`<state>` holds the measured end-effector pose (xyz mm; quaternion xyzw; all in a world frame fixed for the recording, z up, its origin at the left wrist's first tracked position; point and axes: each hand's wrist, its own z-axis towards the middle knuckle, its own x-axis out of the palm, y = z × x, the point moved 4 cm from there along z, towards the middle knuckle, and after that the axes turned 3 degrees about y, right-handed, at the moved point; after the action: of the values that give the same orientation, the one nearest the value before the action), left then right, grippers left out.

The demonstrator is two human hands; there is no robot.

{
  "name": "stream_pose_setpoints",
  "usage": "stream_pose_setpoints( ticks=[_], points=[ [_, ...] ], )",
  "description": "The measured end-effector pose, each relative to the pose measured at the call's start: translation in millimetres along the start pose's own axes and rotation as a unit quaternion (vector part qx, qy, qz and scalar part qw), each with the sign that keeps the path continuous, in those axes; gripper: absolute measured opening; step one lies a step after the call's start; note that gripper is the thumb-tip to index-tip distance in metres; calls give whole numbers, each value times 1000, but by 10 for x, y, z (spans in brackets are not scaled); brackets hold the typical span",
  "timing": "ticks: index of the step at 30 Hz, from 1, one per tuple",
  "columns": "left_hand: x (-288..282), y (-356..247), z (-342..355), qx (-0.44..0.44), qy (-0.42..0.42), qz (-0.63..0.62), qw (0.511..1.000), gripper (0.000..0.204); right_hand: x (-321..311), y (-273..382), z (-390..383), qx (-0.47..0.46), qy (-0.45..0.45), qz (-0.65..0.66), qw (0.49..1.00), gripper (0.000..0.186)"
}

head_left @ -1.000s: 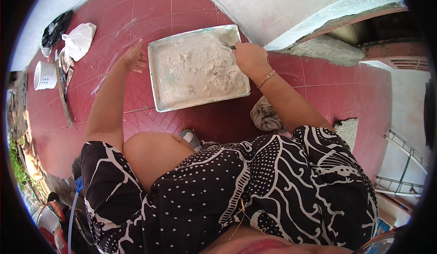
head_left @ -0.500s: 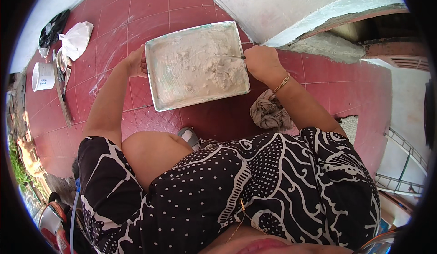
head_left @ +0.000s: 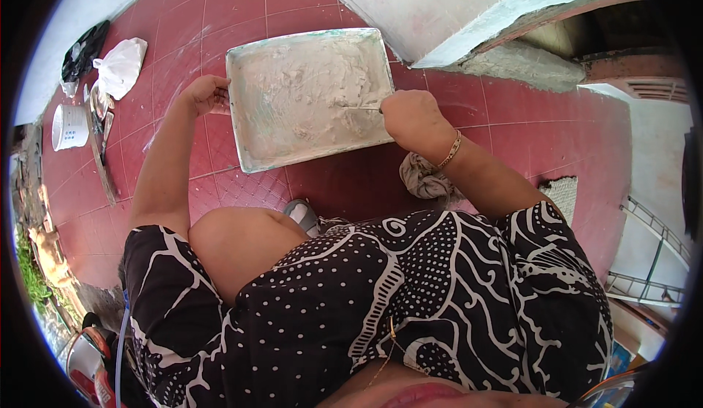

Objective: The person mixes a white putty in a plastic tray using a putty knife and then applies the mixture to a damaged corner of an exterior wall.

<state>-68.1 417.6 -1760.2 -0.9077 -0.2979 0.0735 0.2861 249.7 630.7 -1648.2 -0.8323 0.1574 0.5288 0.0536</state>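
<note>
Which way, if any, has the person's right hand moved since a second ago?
Yes: the right hand has moved toward the picture's bottom, farther from the white wall's lower corner.

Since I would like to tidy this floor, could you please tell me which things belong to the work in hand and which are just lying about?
In use:
tray of pale paste, left hand at its edge
thin tool, gripped by the right hand

Seemingly just lying about, untouched:
white tub
long strip
white bag
black bag
crumpled cloth
</note>
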Motion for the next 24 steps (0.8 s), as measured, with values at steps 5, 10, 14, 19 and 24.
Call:
stream_pose_setpoints(
  ticks=[5, 10, 14, 19, 24],
  points=[
    [404, -154, -88, 50, 48, 29, 997, 24, -23, -450, 307, 27, -78, -3, 997, 16],
    [901, -285, 47, 80, 41, 91, 992, 23, 566, -613, -170, -33, -71, -24, 997, 15],
    [1144, -335, 86, 74, 13, 112, 991, 24, 676, -875, -599, -27, -51, -42, 997, 17],
    [1230, -444, -60, 82, 3, 120, 989, 25, 417, -1340, -431, -7, -77, -5, 997, 18],
    [1437, -451, -92, 74, -6, 115, 991, 25, 517, -1538, -218, 69, -69, 14, 995, 20]
  ],
)
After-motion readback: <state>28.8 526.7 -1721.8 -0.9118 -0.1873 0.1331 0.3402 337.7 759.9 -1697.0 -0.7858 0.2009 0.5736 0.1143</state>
